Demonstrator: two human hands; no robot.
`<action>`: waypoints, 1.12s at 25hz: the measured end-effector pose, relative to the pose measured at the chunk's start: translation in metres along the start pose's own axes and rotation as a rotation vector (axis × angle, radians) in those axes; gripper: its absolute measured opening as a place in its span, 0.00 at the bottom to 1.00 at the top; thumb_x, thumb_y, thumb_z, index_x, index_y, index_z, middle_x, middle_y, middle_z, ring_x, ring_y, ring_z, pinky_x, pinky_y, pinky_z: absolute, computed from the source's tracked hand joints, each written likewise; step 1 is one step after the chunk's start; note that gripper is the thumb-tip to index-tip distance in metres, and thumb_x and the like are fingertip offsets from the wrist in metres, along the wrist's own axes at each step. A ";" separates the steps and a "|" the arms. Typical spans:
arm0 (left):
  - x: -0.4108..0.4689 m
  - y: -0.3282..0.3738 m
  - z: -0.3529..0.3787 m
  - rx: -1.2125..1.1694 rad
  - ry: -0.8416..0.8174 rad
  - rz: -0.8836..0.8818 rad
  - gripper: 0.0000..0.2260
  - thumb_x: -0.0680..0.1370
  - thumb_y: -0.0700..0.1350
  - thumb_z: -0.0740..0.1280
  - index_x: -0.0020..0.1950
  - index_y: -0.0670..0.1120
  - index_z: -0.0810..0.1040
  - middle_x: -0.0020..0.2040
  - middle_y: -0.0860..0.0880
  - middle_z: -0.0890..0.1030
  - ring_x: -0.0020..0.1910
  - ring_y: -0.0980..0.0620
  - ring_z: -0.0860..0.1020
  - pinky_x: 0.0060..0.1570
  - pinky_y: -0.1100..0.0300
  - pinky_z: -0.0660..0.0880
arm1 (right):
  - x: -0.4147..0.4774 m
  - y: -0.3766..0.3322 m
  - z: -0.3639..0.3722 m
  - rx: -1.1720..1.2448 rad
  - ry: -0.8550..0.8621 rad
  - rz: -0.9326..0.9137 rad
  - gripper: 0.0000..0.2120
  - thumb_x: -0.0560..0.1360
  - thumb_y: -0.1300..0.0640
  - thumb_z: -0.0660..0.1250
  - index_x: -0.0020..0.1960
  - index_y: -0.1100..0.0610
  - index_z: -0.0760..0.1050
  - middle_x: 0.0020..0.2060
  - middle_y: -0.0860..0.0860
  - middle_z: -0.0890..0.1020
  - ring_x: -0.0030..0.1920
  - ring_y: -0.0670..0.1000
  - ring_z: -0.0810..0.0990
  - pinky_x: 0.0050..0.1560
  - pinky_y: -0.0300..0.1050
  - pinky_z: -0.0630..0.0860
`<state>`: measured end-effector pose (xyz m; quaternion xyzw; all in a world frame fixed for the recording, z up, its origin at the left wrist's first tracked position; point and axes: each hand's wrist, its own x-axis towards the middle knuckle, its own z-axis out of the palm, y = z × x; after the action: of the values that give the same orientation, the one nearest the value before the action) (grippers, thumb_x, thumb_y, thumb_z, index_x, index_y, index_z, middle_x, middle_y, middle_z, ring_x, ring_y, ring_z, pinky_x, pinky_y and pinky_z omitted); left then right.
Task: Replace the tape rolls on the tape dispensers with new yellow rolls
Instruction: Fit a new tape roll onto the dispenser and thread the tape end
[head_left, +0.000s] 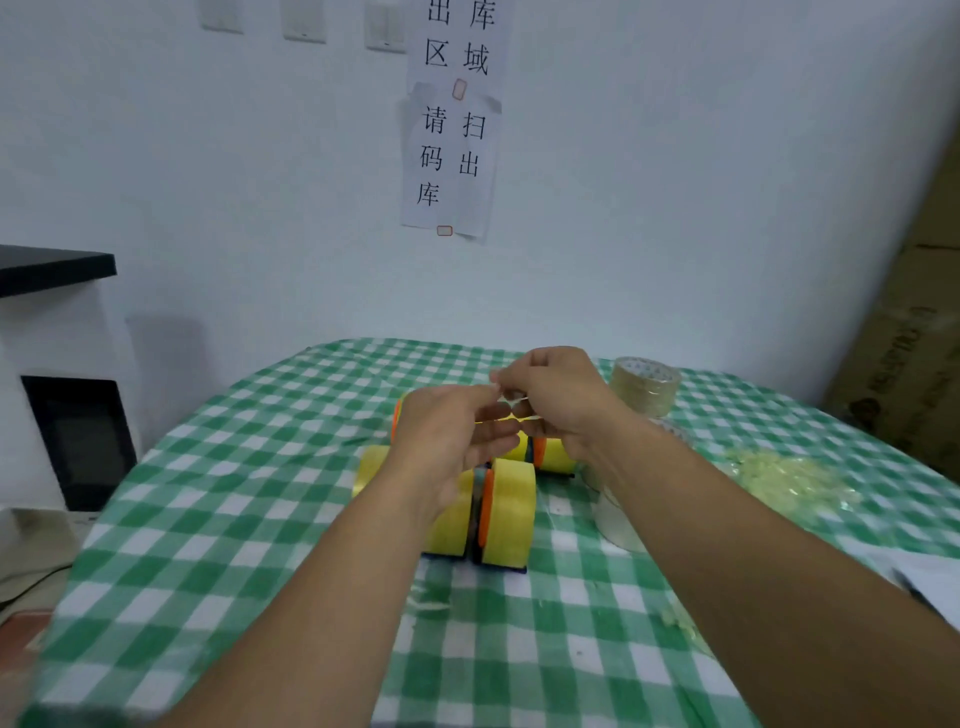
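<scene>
Above the middle of the table, my left hand (457, 431) and my right hand (558, 397) meet and pinch a thin strip of tape (511, 400) between their fingertips. Below them stand yellow tape rolls with orange hubs: the nearest roll (511, 512) stands upright on a dark dispenser base (498, 567), with another yellow roll (449, 525) right beside it. A further yellow roll (553, 454) lies behind, partly hidden by my right wrist. One more yellow roll (371, 467) shows to the left of my left hand.
The table has a green-and-white checked cloth (234, 519). A clear tape roll (644, 387) stands at the back right, another clear roll (615, 514) beside my right forearm. A heap of crumpled yellowish tape (784, 480) lies at the right. Wall with paper notices (452, 150) behind.
</scene>
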<state>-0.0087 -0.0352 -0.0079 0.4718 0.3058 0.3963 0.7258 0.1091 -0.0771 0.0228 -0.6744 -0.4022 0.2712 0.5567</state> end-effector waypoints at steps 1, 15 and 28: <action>-0.001 -0.005 0.008 -0.047 0.002 -0.011 0.06 0.79 0.38 0.68 0.52 0.34 0.80 0.44 0.38 0.84 0.36 0.46 0.85 0.36 0.55 0.83 | -0.001 0.003 -0.007 0.003 0.016 -0.007 0.08 0.75 0.60 0.73 0.43 0.59 0.74 0.34 0.53 0.77 0.31 0.52 0.76 0.33 0.45 0.75; -0.004 -0.022 0.053 -0.120 -0.017 -0.068 0.05 0.79 0.36 0.67 0.46 0.35 0.80 0.36 0.41 0.85 0.35 0.47 0.86 0.36 0.56 0.84 | -0.011 0.032 -0.054 0.027 0.045 -0.098 0.04 0.80 0.61 0.67 0.46 0.58 0.77 0.38 0.53 0.78 0.31 0.47 0.75 0.27 0.38 0.72; 0.007 -0.016 0.032 -0.055 -0.084 -0.136 0.06 0.79 0.35 0.66 0.51 0.33 0.80 0.40 0.38 0.86 0.37 0.47 0.85 0.36 0.56 0.83 | -0.015 0.020 -0.082 -0.207 -0.281 -0.187 0.14 0.71 0.76 0.69 0.51 0.63 0.85 0.43 0.57 0.88 0.46 0.52 0.86 0.51 0.42 0.83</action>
<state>0.0253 -0.0472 -0.0118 0.4460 0.2954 0.3344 0.7759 0.1728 -0.1345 0.0212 -0.6430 -0.5626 0.2669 0.4458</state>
